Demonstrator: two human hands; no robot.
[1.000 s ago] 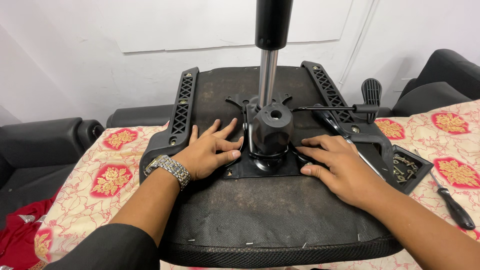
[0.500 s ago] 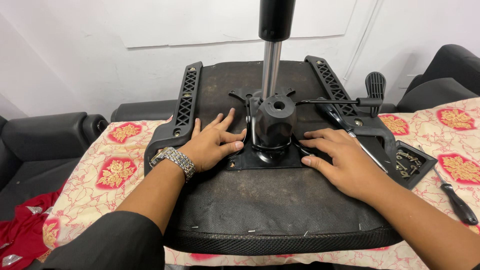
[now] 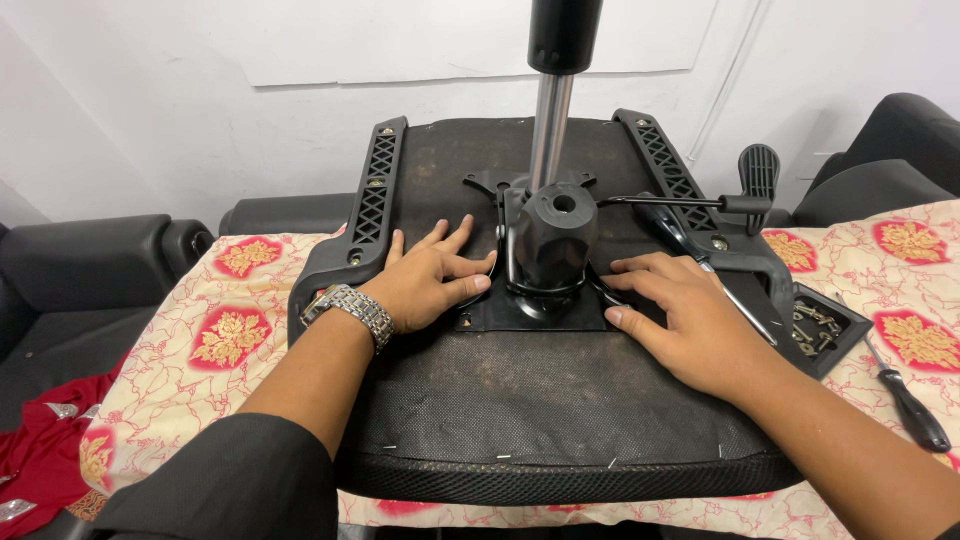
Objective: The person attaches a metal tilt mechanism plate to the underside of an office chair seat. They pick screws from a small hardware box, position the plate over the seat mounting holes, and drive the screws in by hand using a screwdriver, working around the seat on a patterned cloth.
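Your left hand (image 3: 432, 278) and right hand (image 3: 680, 312) lie open and flat, holding nothing, on either side of the black tilt mechanism (image 3: 548, 250), apparently steadying its plate centred on the upturned seat base (image 3: 540, 410), with the screw tray (image 3: 822, 325) right of it.

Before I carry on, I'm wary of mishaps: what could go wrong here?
The left hand and right hand lie flat beside the mechanism plate; fingers might get pinched if it shifts. The tall gas cylinder could tip. The screwdriver near the cloth's edge might roll off.
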